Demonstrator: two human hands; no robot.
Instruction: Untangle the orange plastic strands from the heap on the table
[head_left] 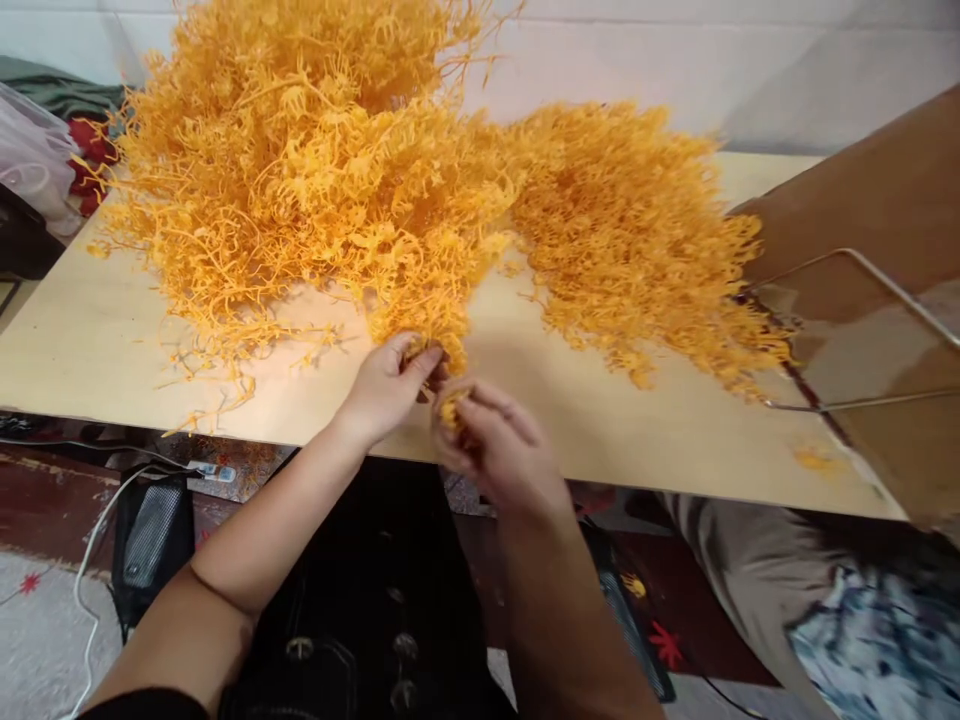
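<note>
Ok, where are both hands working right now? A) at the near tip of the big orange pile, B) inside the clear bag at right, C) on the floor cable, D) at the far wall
A: the left hand and right hand pinch orange strands at the near tip of the big orange pile.

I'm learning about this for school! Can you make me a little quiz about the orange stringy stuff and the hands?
1. True or false: both hands pinch orange strands.
2. Where does the big orange pile lie: A floor, B wooden table, C basket?
3. Which hand is nearer the pile?

Key:
1. True: the left hand and right hand each hold a small orange tuft.
2. B.
3. The left hand.
</note>
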